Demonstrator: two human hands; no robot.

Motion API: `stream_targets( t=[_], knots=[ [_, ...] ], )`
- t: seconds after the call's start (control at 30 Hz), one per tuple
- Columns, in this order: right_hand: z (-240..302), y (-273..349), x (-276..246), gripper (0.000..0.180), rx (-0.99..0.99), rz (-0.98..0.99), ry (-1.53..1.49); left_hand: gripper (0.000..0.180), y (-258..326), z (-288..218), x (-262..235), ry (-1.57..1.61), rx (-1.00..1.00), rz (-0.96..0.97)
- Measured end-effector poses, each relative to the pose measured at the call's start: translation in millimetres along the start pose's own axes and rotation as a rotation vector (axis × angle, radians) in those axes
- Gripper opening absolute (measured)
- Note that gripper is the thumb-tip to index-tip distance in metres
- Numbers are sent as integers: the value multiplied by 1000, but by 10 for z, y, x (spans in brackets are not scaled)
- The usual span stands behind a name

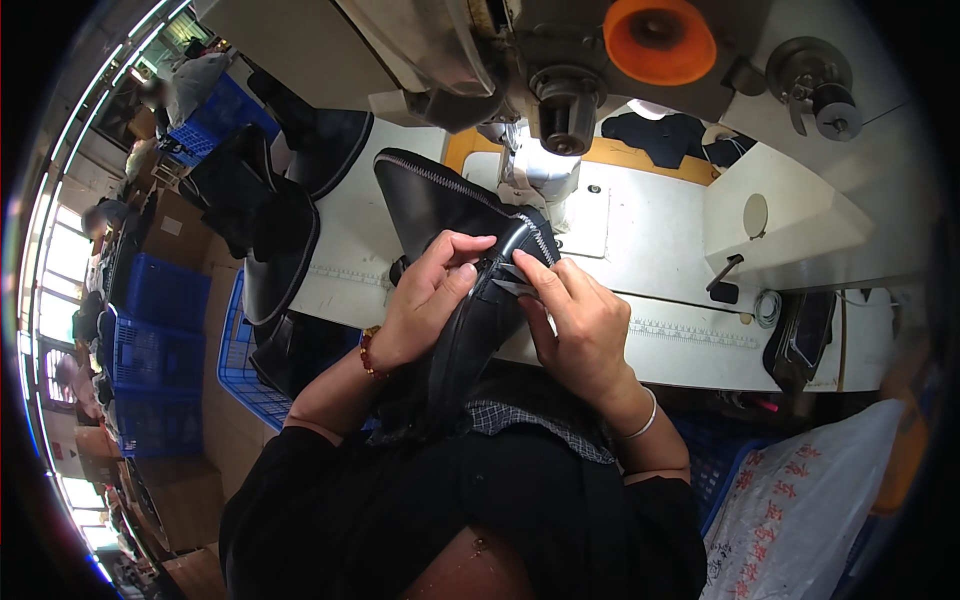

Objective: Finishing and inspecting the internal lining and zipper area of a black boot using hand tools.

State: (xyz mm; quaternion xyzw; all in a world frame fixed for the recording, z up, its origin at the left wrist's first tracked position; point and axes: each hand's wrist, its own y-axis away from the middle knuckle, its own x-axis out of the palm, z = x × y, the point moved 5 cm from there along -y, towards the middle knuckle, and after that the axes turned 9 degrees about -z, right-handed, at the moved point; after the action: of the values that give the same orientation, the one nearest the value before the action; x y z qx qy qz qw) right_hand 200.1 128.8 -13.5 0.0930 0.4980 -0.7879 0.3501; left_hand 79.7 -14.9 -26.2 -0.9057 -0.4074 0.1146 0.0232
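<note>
I see stacked blue plastic crates at nine o'clock, then curved black leather pieces at ten on the white flat surface. My left hand touches the black leather boot-shaped piece with pale zigzag stitching at centre, its upper end toward eleven; I cannot tell whether that grip closes on it. My right hand, at three, pinches small grey metal blades against the piece's dark edge.

The table offers passage beside the right hand. The sewing machine blocks ahead, black pieces leftward.
</note>
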Motion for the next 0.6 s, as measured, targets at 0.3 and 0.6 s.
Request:
stream_targets(
  t=[0.3, 0.6],
  knots=[
    [27, 36, 44, 40, -232, -130, 197, 37, 9, -13, -9, -10, -18, 22],
    [-8, 78, 100, 41, -211, -211, 127, 39, 9, -6, -1, -30, -33, 45]
  ],
)
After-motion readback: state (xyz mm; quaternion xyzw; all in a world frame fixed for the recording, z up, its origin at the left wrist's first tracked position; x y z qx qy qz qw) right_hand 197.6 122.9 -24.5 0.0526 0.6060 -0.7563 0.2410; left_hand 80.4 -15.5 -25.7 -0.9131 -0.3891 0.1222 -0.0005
